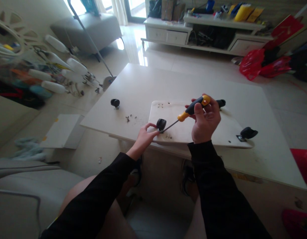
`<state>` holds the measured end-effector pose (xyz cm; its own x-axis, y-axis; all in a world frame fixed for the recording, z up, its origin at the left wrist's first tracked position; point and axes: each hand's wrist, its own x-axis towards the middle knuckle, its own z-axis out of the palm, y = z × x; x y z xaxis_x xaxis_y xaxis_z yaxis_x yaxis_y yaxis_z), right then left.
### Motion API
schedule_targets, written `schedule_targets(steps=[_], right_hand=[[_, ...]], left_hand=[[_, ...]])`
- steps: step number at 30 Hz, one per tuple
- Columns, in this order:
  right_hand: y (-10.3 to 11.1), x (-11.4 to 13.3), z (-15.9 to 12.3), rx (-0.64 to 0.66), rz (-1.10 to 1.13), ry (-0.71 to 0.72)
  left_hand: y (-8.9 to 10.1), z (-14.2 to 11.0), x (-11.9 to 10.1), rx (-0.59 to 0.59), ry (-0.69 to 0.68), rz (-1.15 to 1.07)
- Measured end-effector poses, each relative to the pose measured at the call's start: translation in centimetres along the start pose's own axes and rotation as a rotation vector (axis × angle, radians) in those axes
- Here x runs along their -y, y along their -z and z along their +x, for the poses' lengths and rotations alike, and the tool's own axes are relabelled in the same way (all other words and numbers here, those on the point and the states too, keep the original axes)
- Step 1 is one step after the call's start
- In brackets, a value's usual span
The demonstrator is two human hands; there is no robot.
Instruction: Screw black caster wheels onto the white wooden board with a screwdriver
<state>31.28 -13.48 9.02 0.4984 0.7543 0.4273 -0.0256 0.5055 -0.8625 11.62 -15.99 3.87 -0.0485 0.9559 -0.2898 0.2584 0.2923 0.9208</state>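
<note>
My right hand is closed round the yellow and black handle of a screwdriver. Its shaft slants down to the left, and the tip is at the base of a black caster wheel. Fingers of my left hand grip that caster at its base; whether they also hold a screw is too small to tell. The caster stands on a pale board lying on the white table. Two more casters, one at the front right corner and one behind my right hand, sit on the board.
A loose caster stands on the white table at the left, near several small screws. A white box is on the floor to the left. Red bags lie beyond the table at the right, beside a low white cabinet.
</note>
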Motion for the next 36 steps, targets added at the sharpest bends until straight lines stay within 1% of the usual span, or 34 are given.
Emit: schedule_targets(steps=[6, 11, 14, 19, 21, 23, 28, 33, 36], right_hand=[[-0.3, 0.1, -0.2, 0.052, -0.046, 0.011], [-1.2, 0.4, -0.2, 0.113, -0.078, 0.045], [-1.8, 0.6, -0.2, 0.173, -0.07, 0.042], [-2.5, 1.3, -0.4, 0.305, -0.1, -0.016], [-2.7, 1.3, -0.5, 0.34, -0.104, -0.008], [-2.8, 1.2, -0.5, 0.336, -0.103, 0.03], [-3.1, 0.7, -0.3, 0.236, -0.139, 0.095], [-2.9, 0.8, -0.2, 0.269, -0.181, 0.081], [-3.0, 0.9, -0.1, 0.246, -0.181, 0.112]], left_hand=[[0.1, 0.1, 0.2, -0.003, -0.033, 0.027], [0.0, 0.3, 0.7, 0.014, -0.046, 0.021], [0.0, 0.4, 0.9, 0.018, -0.051, 0.025], [0.0, 0.3, 0.8, 0.025, -0.038, 0.013], [0.0, 0.3, 0.7, 0.03, -0.037, 0.011], [0.0, 0.3, 0.6, 0.034, -0.043, 0.002], [-0.1, 0.2, 0.5, 0.024, -0.032, 0.0], [-0.2, 0.2, 0.6, 0.017, -0.031, 0.027], [-0.3, 0.3, 0.9, 0.023, -0.042, 0.006]])
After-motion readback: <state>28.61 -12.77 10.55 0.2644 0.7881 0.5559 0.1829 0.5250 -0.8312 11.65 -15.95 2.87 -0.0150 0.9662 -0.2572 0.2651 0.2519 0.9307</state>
